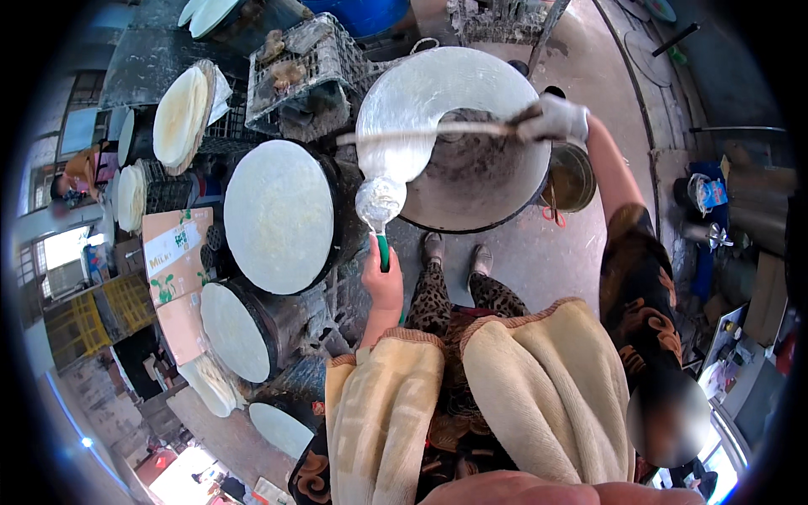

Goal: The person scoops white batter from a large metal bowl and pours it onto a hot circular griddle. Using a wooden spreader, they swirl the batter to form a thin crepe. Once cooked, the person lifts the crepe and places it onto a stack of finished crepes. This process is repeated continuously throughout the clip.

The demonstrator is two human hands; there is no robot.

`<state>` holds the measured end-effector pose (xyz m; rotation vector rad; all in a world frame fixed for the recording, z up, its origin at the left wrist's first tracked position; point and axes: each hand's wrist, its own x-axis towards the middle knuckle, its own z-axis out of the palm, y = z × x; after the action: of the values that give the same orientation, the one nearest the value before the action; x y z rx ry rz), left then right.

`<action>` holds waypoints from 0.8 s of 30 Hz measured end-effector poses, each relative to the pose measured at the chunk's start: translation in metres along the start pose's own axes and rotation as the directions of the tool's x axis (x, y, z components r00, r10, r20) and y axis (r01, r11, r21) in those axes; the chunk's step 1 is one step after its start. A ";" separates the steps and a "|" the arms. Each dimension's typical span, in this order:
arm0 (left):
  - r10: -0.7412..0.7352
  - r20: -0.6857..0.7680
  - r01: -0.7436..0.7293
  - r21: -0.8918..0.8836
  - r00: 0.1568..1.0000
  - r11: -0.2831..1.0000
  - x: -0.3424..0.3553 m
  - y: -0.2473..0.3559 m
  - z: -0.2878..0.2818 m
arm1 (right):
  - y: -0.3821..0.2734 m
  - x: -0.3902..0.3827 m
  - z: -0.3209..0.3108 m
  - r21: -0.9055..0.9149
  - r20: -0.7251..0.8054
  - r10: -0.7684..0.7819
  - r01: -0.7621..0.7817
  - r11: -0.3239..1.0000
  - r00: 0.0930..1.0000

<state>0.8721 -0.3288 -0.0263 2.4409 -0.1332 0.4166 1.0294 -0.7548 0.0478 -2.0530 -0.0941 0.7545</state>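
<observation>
A large round griddle (471, 189) stands in front of me. Wet white batter (429, 80) lies in a broad curved band over its far and left parts, while the near right surface shows bare and greyish. My left hand (383, 282) is closed around the green handle of a ladle (380, 202). The ladle's batter-coated bowl sits at the griddle's left near edge, where the band of batter ends. On the right, my right hand (551, 118), in a pale work glove and slightly blurred, grips a long wooden stick (412, 135) reaching left across the griddle.
Beside the griddle's right rim stands a metal pot (571, 177) with red-orange loops (553, 216) near it. Large flatbread stacks (280, 217) rest on dark round stands at left. A dirty crate (307, 76), blue tub (362, 13) and cardboard box (178, 269) are farther out.
</observation>
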 end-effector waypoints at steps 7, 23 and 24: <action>0.156 0.180 -0.175 0.097 0.971 0.980 -0.021 0.019 -0.023 | -0.022 0.029 0.005 -0.081 0.216 0.094 -0.078 0.994 0.972; -0.268 0.285 0.391 -0.658 0.920 0.643 0.063 0.064 -0.051 | 0.007 0.034 -0.056 0.034 0.209 0.105 -0.115 0.993 0.972; -0.316 0.286 0.409 -0.787 0.905 0.461 0.081 0.072 -0.060 | 0.007 0.046 -0.054 0.002 0.193 0.133 -0.136 0.991 0.972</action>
<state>0.9191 -0.3469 0.0869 1.4403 0.1379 -0.0076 1.0947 -0.7833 0.0416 -1.9826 -0.0588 1.0350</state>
